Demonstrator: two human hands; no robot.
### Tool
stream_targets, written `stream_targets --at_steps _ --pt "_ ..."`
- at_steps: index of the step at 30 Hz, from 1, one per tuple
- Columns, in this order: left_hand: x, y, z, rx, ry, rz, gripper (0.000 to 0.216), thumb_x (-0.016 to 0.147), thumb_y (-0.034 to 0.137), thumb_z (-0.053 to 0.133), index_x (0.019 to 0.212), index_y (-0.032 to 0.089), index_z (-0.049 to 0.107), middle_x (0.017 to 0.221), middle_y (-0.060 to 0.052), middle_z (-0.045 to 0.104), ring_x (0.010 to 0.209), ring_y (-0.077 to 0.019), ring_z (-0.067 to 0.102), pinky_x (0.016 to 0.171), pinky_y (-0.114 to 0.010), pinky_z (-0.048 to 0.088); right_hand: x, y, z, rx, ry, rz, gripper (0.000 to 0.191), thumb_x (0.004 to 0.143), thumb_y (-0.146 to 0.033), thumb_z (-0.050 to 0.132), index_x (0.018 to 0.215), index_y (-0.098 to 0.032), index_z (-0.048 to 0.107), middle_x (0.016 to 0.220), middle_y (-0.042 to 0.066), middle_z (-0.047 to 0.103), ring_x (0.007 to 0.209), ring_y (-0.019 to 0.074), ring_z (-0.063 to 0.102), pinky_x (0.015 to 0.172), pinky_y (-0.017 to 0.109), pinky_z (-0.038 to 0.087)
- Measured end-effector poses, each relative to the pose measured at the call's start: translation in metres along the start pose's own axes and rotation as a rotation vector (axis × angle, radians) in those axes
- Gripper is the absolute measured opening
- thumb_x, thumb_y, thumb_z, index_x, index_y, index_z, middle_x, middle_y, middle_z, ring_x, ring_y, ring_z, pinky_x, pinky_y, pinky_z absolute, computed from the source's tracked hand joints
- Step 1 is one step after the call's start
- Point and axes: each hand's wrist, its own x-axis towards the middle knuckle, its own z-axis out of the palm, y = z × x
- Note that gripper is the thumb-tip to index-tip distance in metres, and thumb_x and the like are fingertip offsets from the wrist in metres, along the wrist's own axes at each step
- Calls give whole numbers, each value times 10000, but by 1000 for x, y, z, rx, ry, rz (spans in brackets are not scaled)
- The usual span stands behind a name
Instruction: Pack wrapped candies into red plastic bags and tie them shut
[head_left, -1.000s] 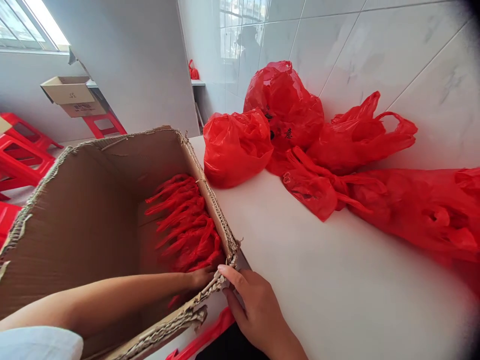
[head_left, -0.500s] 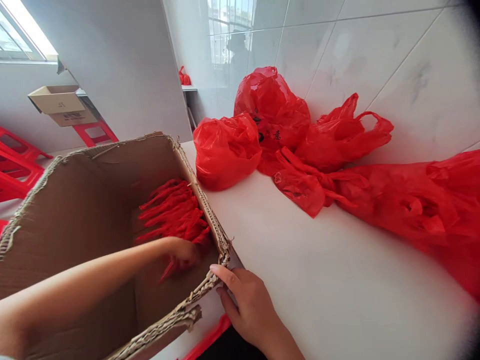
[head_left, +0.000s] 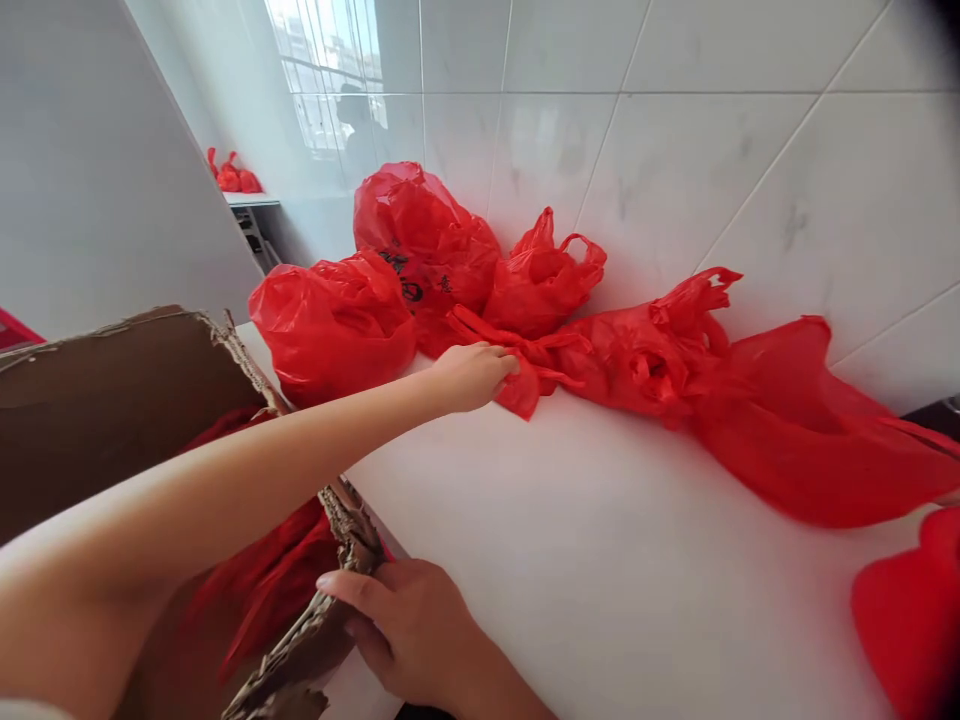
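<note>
My left hand [head_left: 472, 377] reaches over the white table with its fingers closed on the flat end of a knotted red plastic bag [head_left: 528, 388]. The rest of that bag's outline merges with the pile behind it. My right hand [head_left: 409, 625] grips the torn corner of a cardboard box [head_left: 343, 510], thumb on the rim. Inside the box lie dark red bundles [head_left: 270, 580], partly hidden behind my left forearm.
Several full red plastic bags [head_left: 334, 325] stand along the tiled wall [head_left: 675, 180]. A spread red bag [head_left: 810, 440] lies to the right on the white table [head_left: 600, 560]. A red object [head_left: 911, 620] sits at the right edge. Small red bags [head_left: 236, 180] rest on a far shelf.
My left hand has come up out of the box and over to the knotted bag on the table. The view has swung right. My right hand stays on the box rim.
</note>
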Motion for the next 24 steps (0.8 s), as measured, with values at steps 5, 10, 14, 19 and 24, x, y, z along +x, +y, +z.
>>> stream_targets --at_steps 5,10,14,19,24 --pt "74 -14 52 74 -2 -58 348 899 115 479 1233 180 551 1229 -115 599 1132 -257 558 860 -372 471 0 1 2 -32 42 -17 479 902 -354 489 1371 -374 393 890 -30 663 776 172 628 722 266 501" --pt "72 -21 66 33 -69 -129 330 884 349 595 1148 151 583 1084 -81 633 958 -221 620 827 -433 515 0 3 4 -40 35 -11 489 901 -394 494 1376 -386 383 874 -34 655 768 176 623 714 268 500" --pt "53 -22 58 -50 -62 -121 202 828 271 624 985 144 618 1118 -129 623 1083 -281 568 877 -427 473 0 1 0 -5 9 -1 508 886 -363 518 1377 -380 387 883 -30 660 755 178 623 720 278 499" --pt "0 -34 19 -237 27 -240 252 914 329 441 1086 156 504 947 -92 665 835 -221 641 718 -327 499 0 0 -3 23 -15 5 491 908 -284 485 1384 -363 392 901 -8 667 795 185 624 732 293 494" --pt "-111 -49 -45 -1076 183 -455 324 866 498 518 1015 211 543 960 -37 665 832 -181 648 689 -276 520 -1 2 -1 70 -15 2 505 909 -239 493 1391 -352 392 930 8 660 825 182 615 752 297 489"
